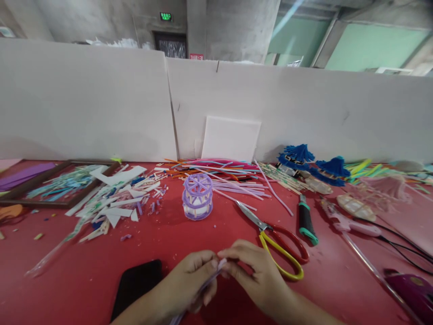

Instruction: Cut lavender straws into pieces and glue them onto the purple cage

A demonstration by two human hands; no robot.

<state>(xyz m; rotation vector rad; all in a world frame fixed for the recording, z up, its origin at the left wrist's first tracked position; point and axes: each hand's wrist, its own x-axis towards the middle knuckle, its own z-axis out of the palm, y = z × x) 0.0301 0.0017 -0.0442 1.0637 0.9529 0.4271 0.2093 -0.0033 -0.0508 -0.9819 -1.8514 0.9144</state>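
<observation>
Light purple pipe cleaners lie in my left hand, which is closed around them near the front of the table. My right hand pinches their upper end between thumb and fingers, close against the left hand. How many strands there are is hard to tell. Beyond the hands, a small round tiered model with purple rings and pale posts stands upright on the red table. Scissors with one red and one yellow handle lie just past my right hand, blades spread a little or closed, I cannot tell.
A black phone lies left of my left hand. Pipe cleaners are heaped at the back. A utility knife, a pink glue gun and blue-roofed models are on the right. Scraps and a brown frame lie left.
</observation>
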